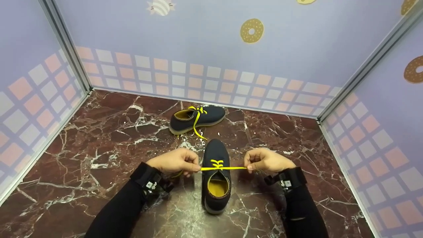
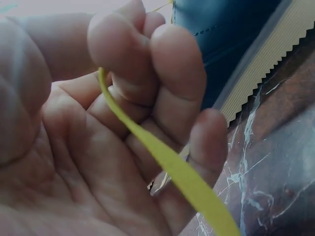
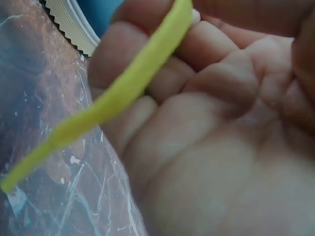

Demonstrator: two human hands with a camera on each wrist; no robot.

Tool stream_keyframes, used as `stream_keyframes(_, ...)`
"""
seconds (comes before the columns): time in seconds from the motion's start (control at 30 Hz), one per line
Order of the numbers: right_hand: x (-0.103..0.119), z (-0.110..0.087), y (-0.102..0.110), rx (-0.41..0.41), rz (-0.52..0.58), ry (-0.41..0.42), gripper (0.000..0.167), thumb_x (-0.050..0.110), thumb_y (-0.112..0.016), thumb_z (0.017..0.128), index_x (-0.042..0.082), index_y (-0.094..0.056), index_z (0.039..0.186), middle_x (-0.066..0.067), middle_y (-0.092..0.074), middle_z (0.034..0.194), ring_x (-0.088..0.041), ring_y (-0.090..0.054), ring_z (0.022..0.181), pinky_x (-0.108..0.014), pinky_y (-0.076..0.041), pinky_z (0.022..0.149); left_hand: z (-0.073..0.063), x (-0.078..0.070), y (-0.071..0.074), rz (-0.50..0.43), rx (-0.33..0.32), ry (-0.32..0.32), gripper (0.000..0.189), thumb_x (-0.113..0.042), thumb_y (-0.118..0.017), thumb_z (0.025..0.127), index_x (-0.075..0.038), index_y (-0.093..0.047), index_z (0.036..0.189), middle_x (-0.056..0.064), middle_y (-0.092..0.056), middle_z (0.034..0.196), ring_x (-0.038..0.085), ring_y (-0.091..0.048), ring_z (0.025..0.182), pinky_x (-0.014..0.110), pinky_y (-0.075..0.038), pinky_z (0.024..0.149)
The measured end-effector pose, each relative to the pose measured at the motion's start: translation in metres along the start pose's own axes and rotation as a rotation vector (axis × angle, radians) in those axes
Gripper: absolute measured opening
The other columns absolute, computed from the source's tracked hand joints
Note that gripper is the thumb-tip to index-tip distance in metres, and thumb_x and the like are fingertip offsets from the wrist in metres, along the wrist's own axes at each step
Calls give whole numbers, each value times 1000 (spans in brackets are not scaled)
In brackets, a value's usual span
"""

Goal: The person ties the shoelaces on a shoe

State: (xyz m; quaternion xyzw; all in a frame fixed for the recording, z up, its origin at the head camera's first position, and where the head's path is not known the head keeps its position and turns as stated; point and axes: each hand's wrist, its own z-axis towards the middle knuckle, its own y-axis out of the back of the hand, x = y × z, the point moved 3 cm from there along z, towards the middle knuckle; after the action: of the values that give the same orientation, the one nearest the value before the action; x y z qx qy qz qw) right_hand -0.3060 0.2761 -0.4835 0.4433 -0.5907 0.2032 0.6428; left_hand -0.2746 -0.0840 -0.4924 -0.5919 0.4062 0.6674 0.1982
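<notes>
Holding a lace end in each hand, the person had the yellow lace (image 1: 238, 168) drawn straight across the near shoe (image 1: 216, 148), level with the top of its lacing. Left hand (image 1: 175, 161), on the scene's left, pinched its end between thumb and fingers; tail ran loose across the palm in the left wrist view. Right hand (image 1: 269, 161) pinched the other end likewise, tail also trailing over the palm. Both hands stood just beside the shoe, one on either side.

Near shoe sat upright on the counter (image 1: 281, 138), between the hands, toe to the far side, heel to the near side. Far shoe (image 1: 211, 117) stood beyond it, near the back wall (image 1: 211, 33), toe to the right, untouched by either hand. Its lace (image 1: 196, 124) hung over the near side, end on the counter by the near shoe's toe.

Progress, as judged: near shoe's lacing was in place, ends out and apparently under tension. No loops or bow showed there. Whether the ends had been crossed or knotted beneath was too small to tell. Far shoe looked threaded, with a loose end left hanging; any knot there could not be made out.
</notes>
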Motion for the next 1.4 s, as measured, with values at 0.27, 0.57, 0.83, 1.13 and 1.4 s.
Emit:
stream_keyframes(0.27,-2,-1,4,9,21,31,4,-10,-69,101,-11,-66,103,-14,-71,91,-21,-67,81,-25,-56,70,-1,-2,0,-12,29,10,27,-16,-73,108,8,-69,95,16,-68,82,13,-64,67,23,-56,66)
stream_keyframes(0.57,-2,-1,5,8,-9,53,5,-12,-69,100,-8,-67,102,-19,-71,90,-22,-68,80,-25,-58,70,-5,1,5,13,32,40,26,-18,-75,107,3,-70,93,-2,-69,76,13,-64,66,24,-55,66)
stream_keyframes(0.83,-4,-1,5,-6,-18,56,6,-11,-69,100,-6,-68,101,-16,-71,91,-22,-69,81,-26,-57,71,-8,2,8,17,29,54,26,-18,-77,106,2,-69,91,-1,-69,77,14,-65,68,25,-55,66)
stream_keyframes(1.13,-3,3,2,-30,21,42,4,-8,-67,102,-5,-69,102,-9,-71,92,-22,-67,82,-25,-55,71,-7,3,9,-30,-5,58,36,-20,-77,106,15,-68,99,2,-68,81,13,-62,66,21,-54,61)
stream_keyframes(1.4,0,4,-1,-55,15,51,8,-3,-66,103,-4,-73,105,-6,-71,93,-22,-65,84,-26,-56,75,-12,0,14,-118,-40,67,43,-23,-75,108,17,-64,96,-1,-63,69,13,-59,61,24,-53,60)
